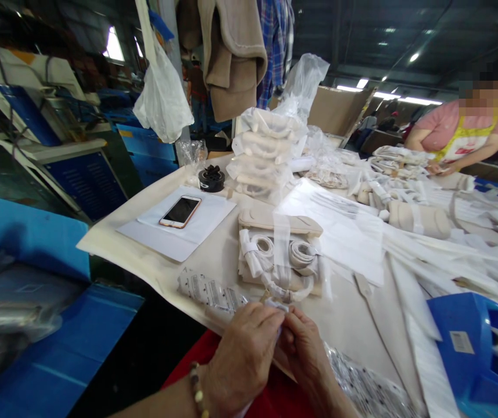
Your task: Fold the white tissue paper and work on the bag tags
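My left hand [246, 351], with a beaded bracelet at its wrist, and my right hand [307, 348] meet at the table's near edge. Between their closed fingertips is a small white wrapped piece [276, 304], mostly hidden by the fingers. Just beyond lies a folded beige bag [249, 220] with two coiled straps [302, 253] and a white band around its middle. A looped handle in white wrapping reaches toward my fingers. Printed clear plastic [212, 291] lies left of the bag.
A phone [180, 211] rests on white sheets at the left. Wrapped bags [262, 154] are stacked behind. A blue tape dispenser [471, 342] stands at the right, near a loose strap [375, 313]. Across the table, a person [462, 133] handles pieces.
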Demonstrator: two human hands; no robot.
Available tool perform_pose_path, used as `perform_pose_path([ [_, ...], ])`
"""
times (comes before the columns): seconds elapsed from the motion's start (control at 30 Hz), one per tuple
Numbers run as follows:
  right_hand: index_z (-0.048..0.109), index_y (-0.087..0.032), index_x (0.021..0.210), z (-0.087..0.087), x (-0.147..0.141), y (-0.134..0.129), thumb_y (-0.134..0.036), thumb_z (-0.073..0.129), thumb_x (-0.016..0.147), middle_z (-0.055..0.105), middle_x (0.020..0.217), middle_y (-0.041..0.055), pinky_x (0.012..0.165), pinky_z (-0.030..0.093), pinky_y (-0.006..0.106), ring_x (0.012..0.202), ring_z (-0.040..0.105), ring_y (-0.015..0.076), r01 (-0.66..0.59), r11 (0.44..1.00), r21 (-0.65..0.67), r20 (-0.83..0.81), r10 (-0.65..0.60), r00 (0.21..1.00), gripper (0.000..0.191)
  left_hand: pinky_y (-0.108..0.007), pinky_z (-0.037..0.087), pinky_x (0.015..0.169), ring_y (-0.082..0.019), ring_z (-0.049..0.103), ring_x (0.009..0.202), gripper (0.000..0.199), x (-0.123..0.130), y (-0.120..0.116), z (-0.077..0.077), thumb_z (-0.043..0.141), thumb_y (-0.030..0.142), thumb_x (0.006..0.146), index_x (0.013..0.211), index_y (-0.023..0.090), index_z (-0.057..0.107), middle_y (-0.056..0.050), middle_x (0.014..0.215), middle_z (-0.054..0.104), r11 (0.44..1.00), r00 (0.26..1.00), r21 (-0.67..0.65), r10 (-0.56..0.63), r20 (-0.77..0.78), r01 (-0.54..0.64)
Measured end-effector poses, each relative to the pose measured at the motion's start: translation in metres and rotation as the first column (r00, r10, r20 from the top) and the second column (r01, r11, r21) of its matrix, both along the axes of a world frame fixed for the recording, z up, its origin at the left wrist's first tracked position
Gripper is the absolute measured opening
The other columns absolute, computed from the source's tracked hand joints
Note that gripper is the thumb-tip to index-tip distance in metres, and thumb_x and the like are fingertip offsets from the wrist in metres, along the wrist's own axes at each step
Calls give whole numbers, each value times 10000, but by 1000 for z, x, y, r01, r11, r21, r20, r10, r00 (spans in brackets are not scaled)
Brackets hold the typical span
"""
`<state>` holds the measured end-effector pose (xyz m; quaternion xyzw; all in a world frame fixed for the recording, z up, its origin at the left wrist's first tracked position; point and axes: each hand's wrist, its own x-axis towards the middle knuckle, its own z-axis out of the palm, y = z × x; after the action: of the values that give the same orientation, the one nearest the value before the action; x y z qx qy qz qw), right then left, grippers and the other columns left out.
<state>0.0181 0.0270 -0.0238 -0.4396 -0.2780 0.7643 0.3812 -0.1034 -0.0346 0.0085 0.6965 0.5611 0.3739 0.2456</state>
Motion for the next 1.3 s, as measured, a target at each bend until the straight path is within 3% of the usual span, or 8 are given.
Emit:
perform_pose_path([
  [0.13,395,-181,504,0,1,0,-396,823,504,301,339,-122,341,136,151,314,210,7,-30,997,-71,-49,27,998,479,-449,336,960,-299,485,1084,386,21,3,-19,364,194,883,1232,86,489,-179,1205,544,980,990,-140,135,-39,-139],
  [0.27,367,-187,469,2,2,1,-442,822,495,291,323,-113,328,165,155,304,203,13,-83,989,-125,-113,68,991,522,-382,411,845,-263,557,924,281,21,10,-17,424,183,817,1041,112,578,-141,1019,623,908,955,-408,199,218,-96],
  [0.4,394,-178,463,5,5,3,-439,836,491,302,323,-108,321,190,150,308,206,13,-106,986,-132,-125,90,988,514,-300,451,679,-193,570,678,268,23,21,-10,415,318,827,782,132,602,-76,707,633,887,694,-452,266,669,95],
  [0.5,484,-156,512,9,10,4,-412,841,518,349,365,-103,335,219,133,331,237,7,-105,987,-124,-79,95,992,439,-275,446,616,-162,543,585,335,29,24,-14,451,407,818,725,124,605,-46,590,589,870,473,-464,343,812,166],
  [0.73,668,-124,629,12,10,1,-417,855,480,511,464,-43,392,324,126,410,412,28,-45,997,-60,39,47,998,378,-262,470,574,-146,566,564,302,29,25,-30,647,403,680,816,159,532,-21,674,621,821,322,-571,546,773,-21],
  [0.83,672,-134,625,9,7,0,-389,864,465,529,456,-37,419,358,131,418,435,34,-16,995,-102,-14,14,1000,357,-272,475,543,-160,573,534,284,27,27,-32,627,410,689,804,178,510,-4,617,613,834,359,-548,532,767,-65],
  [1.07,582,-159,579,-3,5,-2,-371,863,458,526,402,-37,377,354,168,354,414,58,61,994,-94,-69,-67,995,372,-226,427,493,-147,532,554,380,26,17,-36,572,491,735,861,142,652,-33,648,613,846,665,-505,477,575,-170],
  [1.3,549,-162,650,-17,10,3,-313,858,509,544,490,-61,375,253,129,378,393,24,57,998,-14,-91,-58,994,372,-178,241,377,-48,348,359,539,18,21,-34,655,583,655,904,106,623,22,512,534,786,603,-614,454,656,77],
])
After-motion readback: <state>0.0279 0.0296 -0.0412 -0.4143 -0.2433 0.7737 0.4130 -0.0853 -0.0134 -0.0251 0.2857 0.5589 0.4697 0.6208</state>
